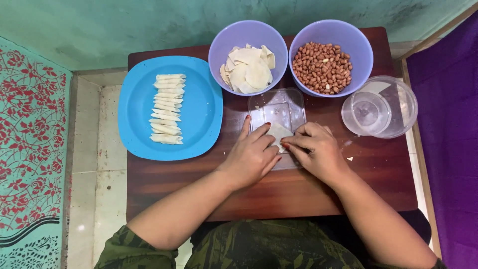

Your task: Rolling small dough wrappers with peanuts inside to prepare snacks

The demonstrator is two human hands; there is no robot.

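Note:
Both hands rest on a clear plastic lid (pixel 279 105) lying flat on the dark wooden table (pixel 308 194). Between them lies a pale thin dough wrapper (pixel 279 133). My left hand (pixel 251 153) presses its left side with the fingers spread over it. My right hand (pixel 314 149) pinches and folds its right edge with the fingertips. Whatever sits inside the wrapper is hidden by the fingers.
A blue plate (pixel 199 107) at the left carries a column of several folded white rolls (pixel 167 108). A purple bowl (pixel 219 47) of flat wrappers and a purple bowl (pixel 359 50) of peanuts stand at the back. A clear round container (pixel 398 107) sits at right.

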